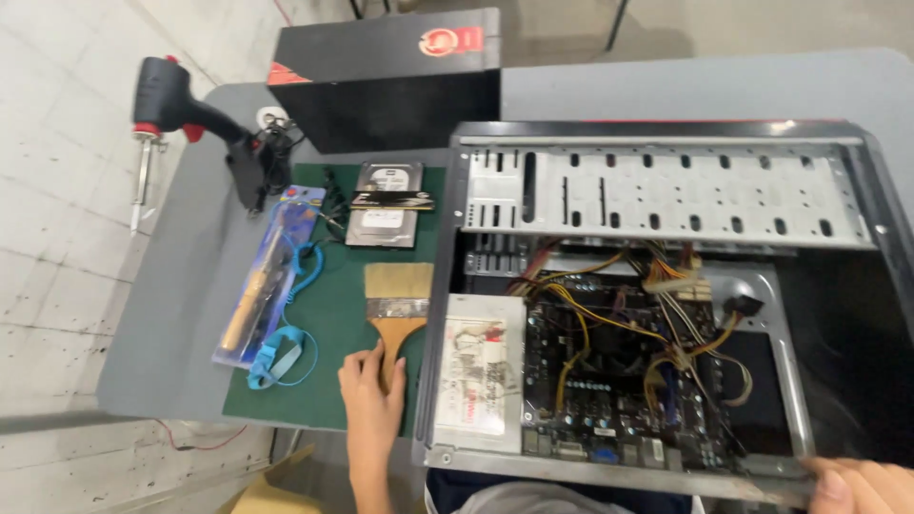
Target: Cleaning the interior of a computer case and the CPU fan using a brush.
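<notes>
While our left hand [373,390] closes on the paintbrush [396,309] lying on the green mat [333,314], our right hand [857,484] grips the open computer case [666,181]; brushing not yet begun

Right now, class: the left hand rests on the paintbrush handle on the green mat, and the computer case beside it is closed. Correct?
Not quite. The head view shows the computer case open, its motherboard and wiring exposed. The left hand does rest on the paintbrush handle on the green mat.
</notes>
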